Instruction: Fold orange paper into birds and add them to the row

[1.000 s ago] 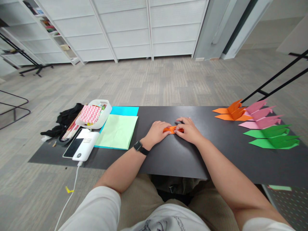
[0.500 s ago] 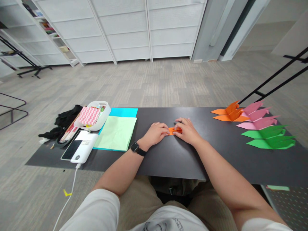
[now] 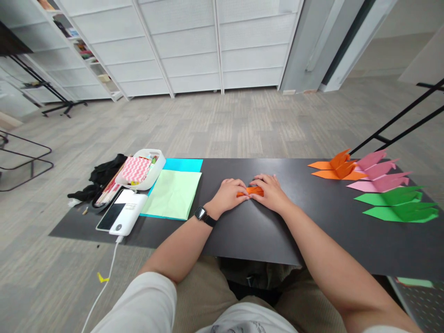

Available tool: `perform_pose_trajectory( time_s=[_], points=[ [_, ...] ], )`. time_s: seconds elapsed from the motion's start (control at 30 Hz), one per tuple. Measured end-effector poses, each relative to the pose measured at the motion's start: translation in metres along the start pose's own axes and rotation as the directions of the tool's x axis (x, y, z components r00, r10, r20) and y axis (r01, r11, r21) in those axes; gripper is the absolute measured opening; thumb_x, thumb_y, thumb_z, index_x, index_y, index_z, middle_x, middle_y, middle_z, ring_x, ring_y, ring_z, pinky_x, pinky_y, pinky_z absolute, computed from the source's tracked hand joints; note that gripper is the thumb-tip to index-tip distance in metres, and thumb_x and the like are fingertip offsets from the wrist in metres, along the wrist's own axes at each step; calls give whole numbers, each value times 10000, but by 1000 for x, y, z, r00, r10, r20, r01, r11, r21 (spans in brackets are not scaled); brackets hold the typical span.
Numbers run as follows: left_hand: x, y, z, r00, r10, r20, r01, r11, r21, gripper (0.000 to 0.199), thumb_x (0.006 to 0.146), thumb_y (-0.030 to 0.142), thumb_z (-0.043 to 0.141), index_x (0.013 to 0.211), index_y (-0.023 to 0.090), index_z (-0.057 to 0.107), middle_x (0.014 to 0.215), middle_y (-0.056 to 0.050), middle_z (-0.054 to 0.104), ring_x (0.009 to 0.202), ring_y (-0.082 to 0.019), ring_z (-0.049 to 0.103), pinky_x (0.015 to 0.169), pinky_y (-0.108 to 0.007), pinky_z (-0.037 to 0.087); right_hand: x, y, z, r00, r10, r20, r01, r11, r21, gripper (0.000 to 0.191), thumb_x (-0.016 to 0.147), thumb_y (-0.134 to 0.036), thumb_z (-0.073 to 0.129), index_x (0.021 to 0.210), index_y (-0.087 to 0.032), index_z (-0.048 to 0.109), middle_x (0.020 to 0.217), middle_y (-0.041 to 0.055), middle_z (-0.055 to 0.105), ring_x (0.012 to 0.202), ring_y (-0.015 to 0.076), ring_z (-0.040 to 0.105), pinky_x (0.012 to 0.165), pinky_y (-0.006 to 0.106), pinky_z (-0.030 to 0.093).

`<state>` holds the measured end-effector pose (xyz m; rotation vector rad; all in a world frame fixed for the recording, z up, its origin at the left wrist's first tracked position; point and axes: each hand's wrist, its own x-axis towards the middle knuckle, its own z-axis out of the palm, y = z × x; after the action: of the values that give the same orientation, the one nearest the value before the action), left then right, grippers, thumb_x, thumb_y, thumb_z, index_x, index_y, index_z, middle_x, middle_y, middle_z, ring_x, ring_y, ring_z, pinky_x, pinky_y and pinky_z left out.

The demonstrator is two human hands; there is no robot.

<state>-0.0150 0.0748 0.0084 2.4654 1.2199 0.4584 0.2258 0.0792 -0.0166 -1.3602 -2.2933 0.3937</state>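
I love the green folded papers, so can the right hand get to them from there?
Probably yes: nothing seems to stand between the right hand and the green folded papers. But that hand is touching the small orange paper, so it may have to leave that first.

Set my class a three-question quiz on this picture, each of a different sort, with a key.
1. What colour is the paper touched by the left hand and right hand: A green, B orange or C pink?
2. True or false: the watch is on the right wrist.
3. Fill in: the pale green sheet lies over a ___ sheet.

Key: 1. B. 2. False: the watch is worn on the left. 3. Blue sheet.
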Motion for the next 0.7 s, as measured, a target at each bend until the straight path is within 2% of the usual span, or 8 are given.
perform_pose_trajectory(
  time_s=[0.27, 0.57, 0.7],
  points=[
    [0, -1, 0, 1000, 1, 4, -1, 1000, -19, 112, 1009, 377, 732, 1022, 319, 827, 1202, 7, 731, 1126, -216, 636, 1151, -466, 392, 0, 7, -1, 1000, 27, -10, -28, 997, -78, 426, 898, -465, 769, 1303, -339, 731, 1473, 124, 608, 1448, 413, 506, 1215, 837, 232],
    [1, -4, 1, 1000, -8, 23, 9, 1000, -20, 140, 1015, 387, 713, 1040, 325, 835, 1239, 1, 730, 1151, -216, 641, 1179, -473, 378, -13, 39, -10, 990, 134, -36, -137, 980, -142, 535, 847, -570, 806, 1334, -359, 737, 1565, 142, 551, 1518, 499, 418, 1186, 867, 246],
    [-1, -6, -2, 999, 33, 36, -32, 999, -31, 150, 1030, 341, 686, 1071, 336, 830, 1254, 2, 729, 1165, -216, 641, 1182, -464, 382, -16, 43, -16, 986, 162, -43, -167, 976, -142, 558, 827, -596, 820, 1325, -355, 750, 1558, 146, 563, 1520, 523, 413, 1193, 872, 232]
  ],
)
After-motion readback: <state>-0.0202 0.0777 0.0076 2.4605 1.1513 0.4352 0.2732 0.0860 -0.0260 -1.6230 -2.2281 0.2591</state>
